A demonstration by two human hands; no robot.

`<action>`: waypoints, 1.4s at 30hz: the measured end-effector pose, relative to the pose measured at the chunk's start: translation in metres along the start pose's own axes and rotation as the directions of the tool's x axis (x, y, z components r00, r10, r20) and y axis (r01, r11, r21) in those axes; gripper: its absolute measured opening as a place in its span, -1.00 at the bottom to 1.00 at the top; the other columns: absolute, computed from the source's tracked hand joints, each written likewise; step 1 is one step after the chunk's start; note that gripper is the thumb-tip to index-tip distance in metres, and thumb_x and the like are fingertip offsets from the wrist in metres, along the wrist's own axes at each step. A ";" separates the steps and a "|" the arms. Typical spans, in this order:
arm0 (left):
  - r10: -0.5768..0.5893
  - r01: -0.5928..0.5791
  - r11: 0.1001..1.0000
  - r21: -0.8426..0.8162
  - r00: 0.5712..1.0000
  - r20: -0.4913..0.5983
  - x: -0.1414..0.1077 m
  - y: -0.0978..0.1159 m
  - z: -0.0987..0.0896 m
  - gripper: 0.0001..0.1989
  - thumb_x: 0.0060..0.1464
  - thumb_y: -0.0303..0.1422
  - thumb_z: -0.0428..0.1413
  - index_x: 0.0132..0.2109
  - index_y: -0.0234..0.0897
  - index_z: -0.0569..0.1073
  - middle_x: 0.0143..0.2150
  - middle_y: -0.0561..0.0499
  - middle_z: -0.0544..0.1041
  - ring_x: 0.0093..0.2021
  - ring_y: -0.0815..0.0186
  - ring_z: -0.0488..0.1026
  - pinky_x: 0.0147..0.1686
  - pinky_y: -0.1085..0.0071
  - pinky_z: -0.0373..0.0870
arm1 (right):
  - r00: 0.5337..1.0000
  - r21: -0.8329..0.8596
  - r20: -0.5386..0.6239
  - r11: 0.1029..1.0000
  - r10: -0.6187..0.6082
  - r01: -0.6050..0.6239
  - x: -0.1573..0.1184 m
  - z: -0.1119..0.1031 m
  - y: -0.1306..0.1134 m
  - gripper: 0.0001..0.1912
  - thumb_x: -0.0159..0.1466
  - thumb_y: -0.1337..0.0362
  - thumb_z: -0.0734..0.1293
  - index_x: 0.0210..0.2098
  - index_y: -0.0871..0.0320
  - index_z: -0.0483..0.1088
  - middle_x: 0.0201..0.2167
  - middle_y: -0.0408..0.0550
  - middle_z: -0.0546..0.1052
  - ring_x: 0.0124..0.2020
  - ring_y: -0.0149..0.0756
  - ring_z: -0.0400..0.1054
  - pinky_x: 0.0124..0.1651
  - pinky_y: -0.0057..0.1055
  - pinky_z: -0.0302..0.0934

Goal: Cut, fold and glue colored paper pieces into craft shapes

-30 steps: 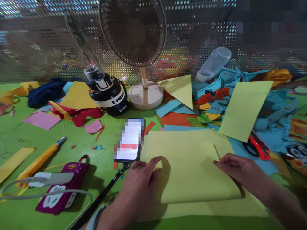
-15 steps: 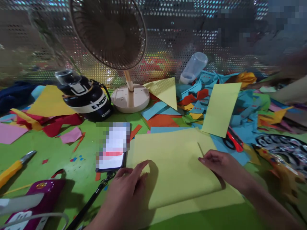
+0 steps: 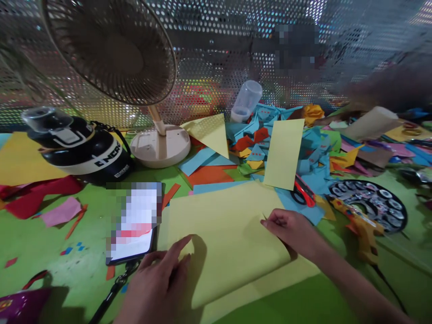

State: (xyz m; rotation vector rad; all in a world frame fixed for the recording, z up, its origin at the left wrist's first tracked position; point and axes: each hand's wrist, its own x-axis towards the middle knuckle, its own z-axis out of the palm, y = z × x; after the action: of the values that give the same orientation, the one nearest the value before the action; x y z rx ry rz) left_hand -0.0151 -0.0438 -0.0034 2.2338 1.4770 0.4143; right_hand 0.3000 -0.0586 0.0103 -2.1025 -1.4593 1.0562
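Note:
A large sheet of yellow paper (image 3: 216,247) is partly folded over, with a loose curled edge on its right and another yellow layer under its front edge. My right hand (image 3: 286,227) pinches that right edge between thumb and fingers. At the left side of the sheet rests my left hand (image 3: 165,274), index finger stretched out on the paper and the other fingers loosely bent, gripping nothing. A phone (image 3: 140,229), its screen lit and blurred out, lies just beyond my left hand, with a black strap (image 3: 113,292) running from it.
A desk fan (image 3: 160,144) and a black bottle (image 3: 87,153) stand at the back left. Behind the sheet are paper scraps (image 3: 256,135), a yellow strip (image 3: 285,153) and a red-black cutter (image 3: 305,191). To the right lie a glue gun (image 3: 362,229) and a round bead tray (image 3: 388,207).
The camera view has swung to the right, so things appear shifted left. Both hands keep nearly the same hold and place on the yellow paper.

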 end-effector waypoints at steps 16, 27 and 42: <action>0.025 -0.025 1.000 0.006 0.999 -0.025 -0.001 0.004 -0.003 -0.68 0.28 -0.29 -0.12 0.10 -0.12 0.38 -0.49 0.07 0.60 -0.30 0.18 0.54 -0.26 0.25 0.44 | 1.000 -0.001 -0.018 1.000 0.001 -0.001 -0.001 -0.002 -0.003 -0.59 0.21 -0.09 0.27 -0.52 0.12 0.35 -0.59 -0.18 0.44 -0.52 -0.39 0.25 -0.49 -0.47 0.03; -0.006 0.006 0.999 0.034 1.000 0.002 -0.001 0.004 -0.004 -0.66 0.26 -0.31 -0.11 0.11 -0.16 0.40 -0.47 0.07 0.62 -0.26 0.16 0.54 -0.26 0.27 0.45 | 1.000 -0.010 -0.012 1.000 0.003 -0.003 -0.001 0.000 0.001 -0.58 0.22 -0.12 0.25 -0.49 0.10 0.36 -0.57 -0.20 0.45 -0.51 -0.39 0.25 -0.48 -0.49 0.03; 0.040 -0.041 0.999 0.016 0.998 0.045 0.003 0.009 -0.009 -0.66 0.25 -0.35 -0.10 0.11 -0.21 0.39 -0.49 0.04 0.61 -0.29 0.19 0.54 -0.24 0.25 0.45 | 1.000 -0.057 -0.008 0.998 -0.030 0.029 -0.001 -0.004 -0.003 -0.56 0.21 -0.13 0.24 -0.53 0.09 0.36 -0.60 -0.18 0.40 -0.52 -0.35 0.25 -0.49 -0.46 0.05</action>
State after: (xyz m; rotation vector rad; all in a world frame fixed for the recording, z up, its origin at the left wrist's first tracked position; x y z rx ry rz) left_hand -0.0107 -0.0423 0.0091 2.2750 1.4194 0.3628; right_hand 0.3004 -0.0576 0.0153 -2.1149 -1.5283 1.0054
